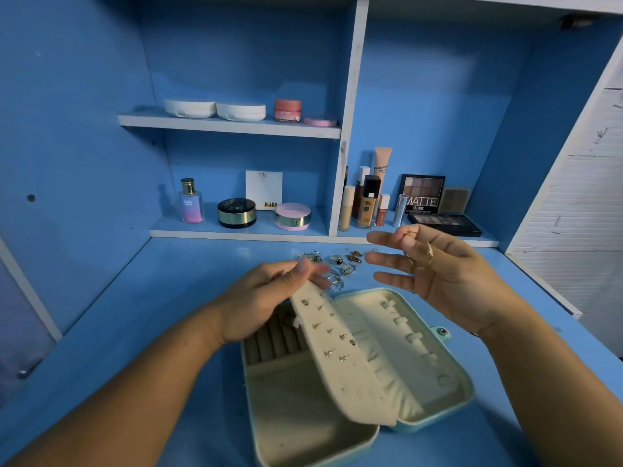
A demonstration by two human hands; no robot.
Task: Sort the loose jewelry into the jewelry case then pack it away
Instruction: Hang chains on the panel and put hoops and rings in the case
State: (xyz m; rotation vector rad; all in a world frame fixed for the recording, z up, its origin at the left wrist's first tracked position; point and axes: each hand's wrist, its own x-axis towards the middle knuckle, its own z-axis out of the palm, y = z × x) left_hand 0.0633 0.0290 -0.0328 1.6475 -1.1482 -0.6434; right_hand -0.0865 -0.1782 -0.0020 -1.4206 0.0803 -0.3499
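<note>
Left hand (266, 298) pinches the top end of the cream earring panel (350, 375), thumb on top and fingers under, lifting it at a tilt over the case. Right hand (445, 274) is raised off the table, above and to the right of the case: thumb and index tips are together on a small gold hoop (409, 233), the other fingers are splayed, and one finger wears a ring. Blue table (168, 298) carries everything. Open jewelry case (467, 382) lies flat below both hands, with the base on the left side and the lid on the right. The base has ring rolls (269, 342) at its far end, partly under the left hand. The panel carries two rows of stud earrings (328, 352). Loose jewelry (340, 264) sits in a small pile on the table just beyond the case, between the two hands and right by the left fingertips, apart from the right hand. Cosmetics (365, 203) stand on the shelf behind.
</note>
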